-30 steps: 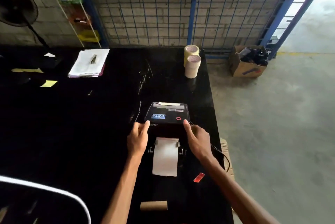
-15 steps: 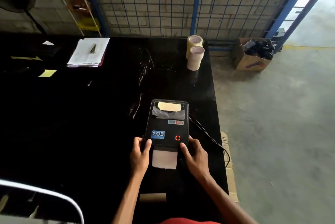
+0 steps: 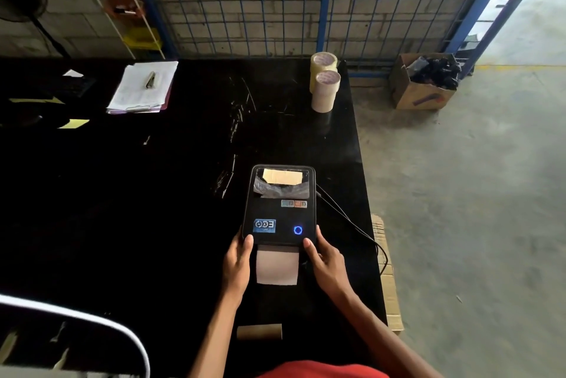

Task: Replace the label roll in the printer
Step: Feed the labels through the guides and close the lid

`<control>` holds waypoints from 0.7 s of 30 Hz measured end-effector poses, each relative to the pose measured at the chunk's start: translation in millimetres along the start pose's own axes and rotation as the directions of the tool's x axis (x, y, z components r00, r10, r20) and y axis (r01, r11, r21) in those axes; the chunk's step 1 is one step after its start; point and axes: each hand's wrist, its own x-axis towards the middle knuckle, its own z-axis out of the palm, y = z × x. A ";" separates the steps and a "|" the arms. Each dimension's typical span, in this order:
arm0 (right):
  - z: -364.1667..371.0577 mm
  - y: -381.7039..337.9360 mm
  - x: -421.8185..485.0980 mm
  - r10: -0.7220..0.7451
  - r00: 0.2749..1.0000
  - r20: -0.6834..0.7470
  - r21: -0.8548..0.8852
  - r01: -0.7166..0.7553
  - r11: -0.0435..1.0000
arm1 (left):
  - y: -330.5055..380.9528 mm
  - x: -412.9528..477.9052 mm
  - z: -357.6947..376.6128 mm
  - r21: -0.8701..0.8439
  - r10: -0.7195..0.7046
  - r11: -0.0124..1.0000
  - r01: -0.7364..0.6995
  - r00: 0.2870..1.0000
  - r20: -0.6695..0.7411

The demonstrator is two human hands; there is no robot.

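A black label printer (image 3: 279, 209) lies on the black table (image 3: 153, 194), its lid down and a blue ring lit on its front. A strip of label paper (image 3: 277, 267) sticks out of its near edge. My left hand (image 3: 237, 264) presses on the lid's near left corner. My right hand (image 3: 324, 261) presses on the near right corner. Through the lid's window the label roll (image 3: 282, 177) shows inside. An empty cardboard core (image 3: 259, 331) lies on the table close to me.
Two tape rolls (image 3: 324, 83) stand at the far right table edge. A clipboard with papers and a pen (image 3: 144, 86) lies far left. The printer's cable (image 3: 352, 221) runs off the right edge. A cardboard box (image 3: 424, 83) sits on the floor. A white chair back (image 3: 92, 328) is near left.
The printer lid has come down from raised to flat over the roll. Both hands followed it to its near corners. The indicator ring turned from red to blue.
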 end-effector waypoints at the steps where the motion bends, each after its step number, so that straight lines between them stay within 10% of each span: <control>1: -0.6 -0.2 0.1 0.002 1.000 0.005 -0.002 -0.002 1.000 | -0.7 0.1 0.9 -0.003 0.001 1.000 -0.001 1.000 -0.003; 21: -4.4 2.7 2.2 -0.011 0.999 0.049 -0.018 0.011 1.000 | 2.7 -0.5 2.2 -0.036 -0.025 0.999 0.025 1.000 0.007</control>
